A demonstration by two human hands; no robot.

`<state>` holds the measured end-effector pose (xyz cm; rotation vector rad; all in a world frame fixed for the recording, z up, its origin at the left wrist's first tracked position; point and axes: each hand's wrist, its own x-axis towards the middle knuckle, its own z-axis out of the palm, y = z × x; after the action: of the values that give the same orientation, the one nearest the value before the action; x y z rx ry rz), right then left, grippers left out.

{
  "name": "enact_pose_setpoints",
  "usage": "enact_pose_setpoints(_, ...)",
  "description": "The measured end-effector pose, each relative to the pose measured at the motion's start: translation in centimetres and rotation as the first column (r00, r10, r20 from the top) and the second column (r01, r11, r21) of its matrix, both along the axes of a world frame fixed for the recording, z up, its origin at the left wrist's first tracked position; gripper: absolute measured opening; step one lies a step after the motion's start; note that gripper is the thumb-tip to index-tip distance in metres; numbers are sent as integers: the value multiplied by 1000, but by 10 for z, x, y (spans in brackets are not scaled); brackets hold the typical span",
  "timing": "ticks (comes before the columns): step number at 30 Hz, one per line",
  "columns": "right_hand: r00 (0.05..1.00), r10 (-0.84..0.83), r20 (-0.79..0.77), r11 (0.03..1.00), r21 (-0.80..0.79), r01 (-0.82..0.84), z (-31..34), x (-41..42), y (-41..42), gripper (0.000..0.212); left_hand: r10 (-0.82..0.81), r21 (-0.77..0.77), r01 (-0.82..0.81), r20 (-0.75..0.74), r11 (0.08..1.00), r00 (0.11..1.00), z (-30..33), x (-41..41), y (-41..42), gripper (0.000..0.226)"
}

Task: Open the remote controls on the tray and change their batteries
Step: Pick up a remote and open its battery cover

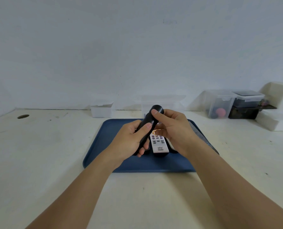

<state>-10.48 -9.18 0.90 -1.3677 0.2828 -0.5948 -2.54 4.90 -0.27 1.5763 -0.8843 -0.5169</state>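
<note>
Over a blue tray on the cream table, I am gripping a black remote in both hands, left hand steadying its near end, right hand curling round its far end, probably to work the cover off; a white remote is lying below.

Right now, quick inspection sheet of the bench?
Surface: off-white table, marked; blue tray centred.
Job's things: black remote lifted over the tray; white remote face up on the tray, atop something dark.
Clutter: white box, clear bins along the wall.
Hands: left hand grips the black remote's lower body; right hand grips its upper end.
Cables: nothing seen.
Surroundings: plain wall; hole in the table at far left.
</note>
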Motion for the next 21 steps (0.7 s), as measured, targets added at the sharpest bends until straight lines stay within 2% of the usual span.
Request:
enact_pose_setpoints(6,999,-34,-1,997,-75,34,1,-2,-1,32,-43,29,43,-2,999,999,2,3,1,30)
enact_pose_setpoints(14,998,-53,24,998,28,52,1,-4,2,33,-72,23,73,-21,997,997,3,-2,0,30)
enact_pose_setpoints(19,996,-86,11,995,49,85,0,-1,-4,34,-64,-33,60,-161,998,985,-2,-7,-3,20)
enact_pose_setpoints(21,990,-134,36,988,78,131,1,0,-8,32,-124,-72,110,-231,991,965,-2,-8,-2,20)
